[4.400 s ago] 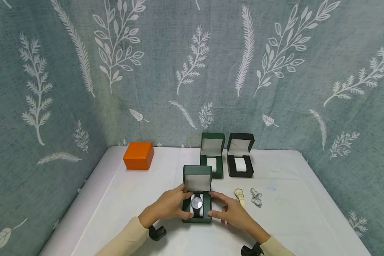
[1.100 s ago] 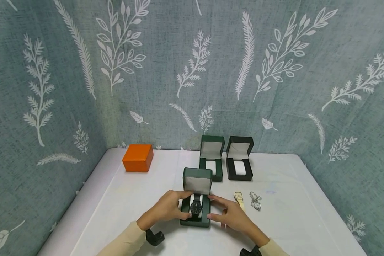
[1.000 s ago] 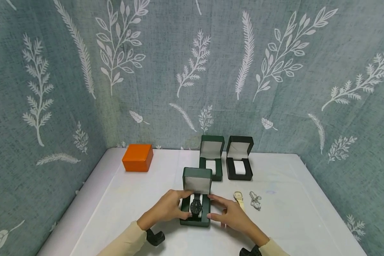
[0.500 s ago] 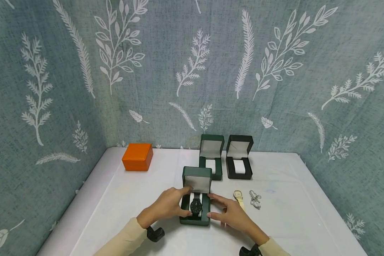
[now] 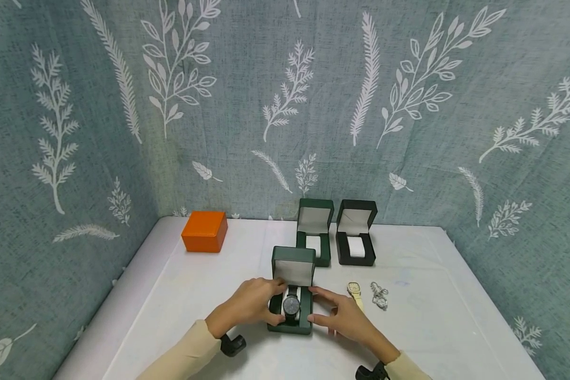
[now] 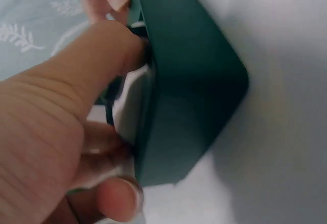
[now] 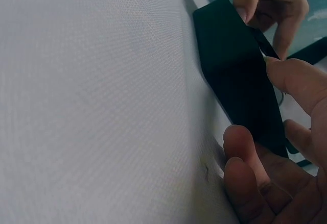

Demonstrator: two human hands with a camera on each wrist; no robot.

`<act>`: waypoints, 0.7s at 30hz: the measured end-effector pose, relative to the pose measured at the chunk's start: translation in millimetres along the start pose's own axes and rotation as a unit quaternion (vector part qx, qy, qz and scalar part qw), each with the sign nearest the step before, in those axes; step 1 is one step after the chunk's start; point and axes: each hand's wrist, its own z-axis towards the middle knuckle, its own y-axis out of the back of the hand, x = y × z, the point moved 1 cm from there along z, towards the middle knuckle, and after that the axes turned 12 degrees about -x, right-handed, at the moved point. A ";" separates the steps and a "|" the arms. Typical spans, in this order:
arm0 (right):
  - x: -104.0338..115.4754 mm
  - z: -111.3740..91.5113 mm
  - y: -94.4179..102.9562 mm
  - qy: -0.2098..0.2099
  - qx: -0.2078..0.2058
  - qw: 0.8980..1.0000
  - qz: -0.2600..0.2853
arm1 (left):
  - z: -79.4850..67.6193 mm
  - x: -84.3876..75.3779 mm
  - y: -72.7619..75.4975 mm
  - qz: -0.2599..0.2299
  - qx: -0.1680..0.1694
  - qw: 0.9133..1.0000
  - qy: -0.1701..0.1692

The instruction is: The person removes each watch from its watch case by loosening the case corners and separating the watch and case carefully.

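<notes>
A green watch box (image 5: pixel 275 326) stands with its lid raised near the front middle of the table. In it a black-strapped wristwatch (image 5: pixel 292 304) sits round a white cushion, dial up. From the left, my left hand (image 5: pixel 247 303) reaches over the box edge, thumb at the strap's near end and fingers at its far end, pinching the watch on its cushion. My right hand (image 5: pixel 344 316) grips the box's right side between thumb and index finger. In the left wrist view, the thumb dips inside the box (image 6: pixel 189 81) and its tip is hidden.
Behind stand another green box (image 5: pixel 324 253) and a black box (image 5: pixel 369 248), both with lids up and white cushions inside. A closed orange box (image 5: pixel 204 232) sits at the back left. Right of my right hand lie a gold watch (image 5: pixel 354 290) and a silver chain-like watch (image 5: pixel 380 298).
The watch dial has shifted down and then slightly back up, its glare changing. My left index finger has moved up towards the lid and come back a little. The right hand has barely moved.
</notes>
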 end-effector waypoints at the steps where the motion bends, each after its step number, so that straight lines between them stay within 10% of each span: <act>1: -0.7 0.2 0.0 0.000 -0.001 1.000 -0.003 | 0.7 -2.3 -0.2 0.011 0.000 1.000 -0.002; 21: 0.9 -1.2 -0.6 -0.001 -0.004 1.000 0.008 | 8.3 -6.5 -1.7 -0.061 -0.017 0.998 0.009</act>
